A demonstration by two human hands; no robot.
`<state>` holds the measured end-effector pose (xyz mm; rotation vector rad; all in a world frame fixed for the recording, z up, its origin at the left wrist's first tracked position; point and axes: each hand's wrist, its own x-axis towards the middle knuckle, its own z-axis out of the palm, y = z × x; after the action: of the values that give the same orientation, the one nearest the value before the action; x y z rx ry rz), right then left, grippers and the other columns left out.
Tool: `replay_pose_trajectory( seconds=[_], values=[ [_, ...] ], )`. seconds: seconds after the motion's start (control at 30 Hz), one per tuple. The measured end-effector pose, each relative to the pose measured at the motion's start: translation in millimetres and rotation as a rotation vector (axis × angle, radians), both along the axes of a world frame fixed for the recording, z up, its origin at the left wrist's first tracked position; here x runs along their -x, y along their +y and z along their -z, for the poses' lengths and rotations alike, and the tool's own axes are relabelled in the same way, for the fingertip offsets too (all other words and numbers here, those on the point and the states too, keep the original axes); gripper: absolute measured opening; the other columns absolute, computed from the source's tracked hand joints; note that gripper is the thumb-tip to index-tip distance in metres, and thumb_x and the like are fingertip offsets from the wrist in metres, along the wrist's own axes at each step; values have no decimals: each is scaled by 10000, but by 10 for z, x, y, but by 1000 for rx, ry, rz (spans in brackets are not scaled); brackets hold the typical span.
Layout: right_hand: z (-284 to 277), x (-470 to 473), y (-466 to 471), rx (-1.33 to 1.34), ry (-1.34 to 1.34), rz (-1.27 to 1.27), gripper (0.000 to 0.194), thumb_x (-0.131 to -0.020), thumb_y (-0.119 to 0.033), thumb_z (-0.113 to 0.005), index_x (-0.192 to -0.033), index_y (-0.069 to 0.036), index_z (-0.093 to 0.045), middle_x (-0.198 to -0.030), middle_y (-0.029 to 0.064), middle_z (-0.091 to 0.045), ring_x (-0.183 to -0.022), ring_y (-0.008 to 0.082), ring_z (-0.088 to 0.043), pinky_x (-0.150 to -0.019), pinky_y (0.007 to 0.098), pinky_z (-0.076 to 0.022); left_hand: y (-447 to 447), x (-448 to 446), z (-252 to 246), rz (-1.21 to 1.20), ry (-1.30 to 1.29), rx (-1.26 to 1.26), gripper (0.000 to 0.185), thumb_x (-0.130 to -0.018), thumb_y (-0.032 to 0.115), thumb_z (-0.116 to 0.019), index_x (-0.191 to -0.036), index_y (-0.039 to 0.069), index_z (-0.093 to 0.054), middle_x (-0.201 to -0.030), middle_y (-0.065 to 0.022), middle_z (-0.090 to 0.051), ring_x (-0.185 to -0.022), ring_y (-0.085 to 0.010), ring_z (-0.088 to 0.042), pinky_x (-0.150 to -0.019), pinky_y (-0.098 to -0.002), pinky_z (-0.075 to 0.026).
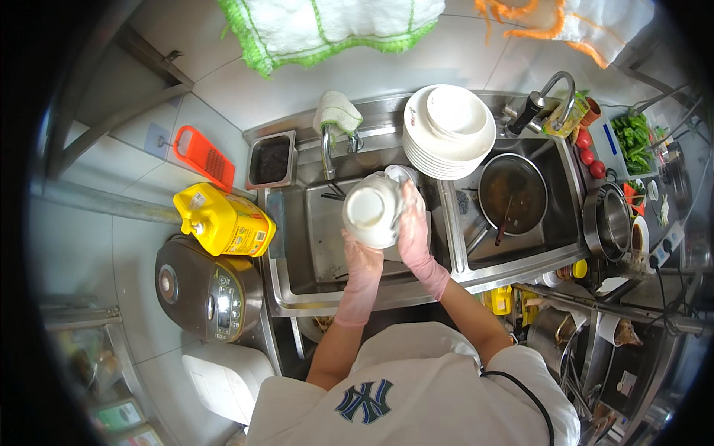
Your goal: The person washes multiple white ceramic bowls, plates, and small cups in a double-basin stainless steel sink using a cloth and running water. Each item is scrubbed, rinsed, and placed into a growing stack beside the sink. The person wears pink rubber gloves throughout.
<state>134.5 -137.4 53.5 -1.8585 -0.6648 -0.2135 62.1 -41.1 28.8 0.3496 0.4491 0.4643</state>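
Note:
Pink gloves cover both of my hands. A white bowl (369, 212), its round foot towards me, is held over the left sink basin (329, 245). My left hand (362, 256) grips its near edge from below. My right hand (414, 228) lies along its right side, slightly blurred, with the fingertips partly hidden. Just beyond the bowl is another white rounded dish (401, 174), mostly hidden; whether it touches the bowl I cannot tell. Dark chopsticks (333, 193) lie in the basin under the tap (327, 150), which has a cloth (337, 113) draped over it.
Stacked white plates with bowls on top (449, 131) stand behind the sink divider. The right basin holds a pan of brownish liquid (513, 192). At left are a yellow jug (226, 220), an orange grater (205, 159) and a rice cooker (209, 290). Tomatoes (587, 156) lie at far right.

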Motion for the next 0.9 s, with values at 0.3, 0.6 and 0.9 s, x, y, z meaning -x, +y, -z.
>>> replay_pose_trajectory(
  seconds=[0.3, 0.6, 0.9],
  values=[
    [-580, -436, -31, 519, 95, -477, 514, -844, -551, -548, -960, -55, -622, -830, 111, -649, -776, 240, -646, -666, 354, -478, 291, -110, -431, -23, 383, -1256, 295, -923, 193, -567, -710, -11, -567, -586, -40, -511, -550, -91, -429, -510, -256, -396],
    [-667, -490, -231, 180, 779, -998, 360, -743, -316, -758, -875, 2, -655, -741, 19, -642, -706, 101, -578, -647, 254, -459, 615, -199, -616, 145, 333, -1039, 323, -880, 151, -603, -611, 35, -466, -516, 5, -425, -450, -87, -352, -423, -262, -292],
    [-31, 2, -269, -760, 1229, -562, 397, -741, -126, -750, -1094, -17, -603, -943, 6, -643, -831, 89, -593, -759, 241, -475, 78, -196, 233, 69, -20, 124, 420, -904, 369, -475, -1192, 68, -527, -1115, -95, -613, -1024, -257, -601, -866, -415, -509]
  ],
)
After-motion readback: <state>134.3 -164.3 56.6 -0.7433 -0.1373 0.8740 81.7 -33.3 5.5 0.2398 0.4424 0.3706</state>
